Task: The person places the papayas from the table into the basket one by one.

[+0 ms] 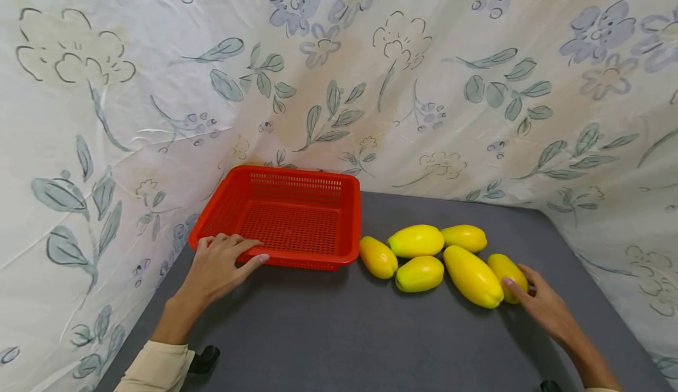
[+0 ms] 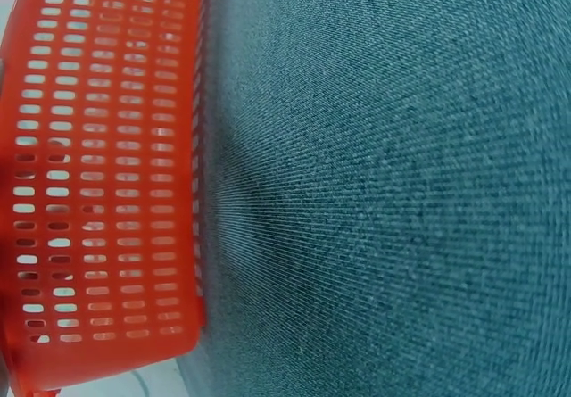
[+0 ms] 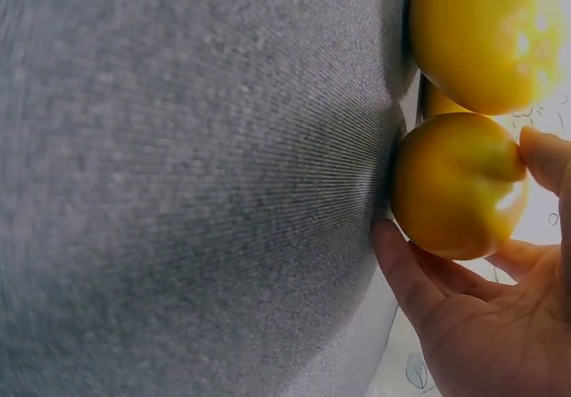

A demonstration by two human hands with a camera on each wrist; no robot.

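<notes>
Closest to the camera there's a cream cloth sleeve [image 1: 156, 365] with a shiny black piece [image 1: 203, 359] poking out beside it, then the dark grey tabletop [image 1: 339, 333], which looks ribbed like woven fabric up close. The right hand [image 1: 545, 306] is holding a smooth yellow fruit [image 1: 500, 269] at the right end of the bunch — thumb on one side, fingers round the other. Just beside that is a fatter, longer fruit [image 1: 473, 277], kinda glossy and tapered. The left hand [image 1: 219, 268] lies over the near rim of a red plastic basket [image 1: 354, 218], thumb spread out along it; can't tell if it's actually gripping. The basket's a shallow rectangle, walls and floor full of little slots. Four more plump oval fruits [image 1: 419, 274] sit between it and the long one, some greenish. Behind everything — wrinkly white cloth [image 1: 339, 56] printed with flowers and leaves.
</notes>
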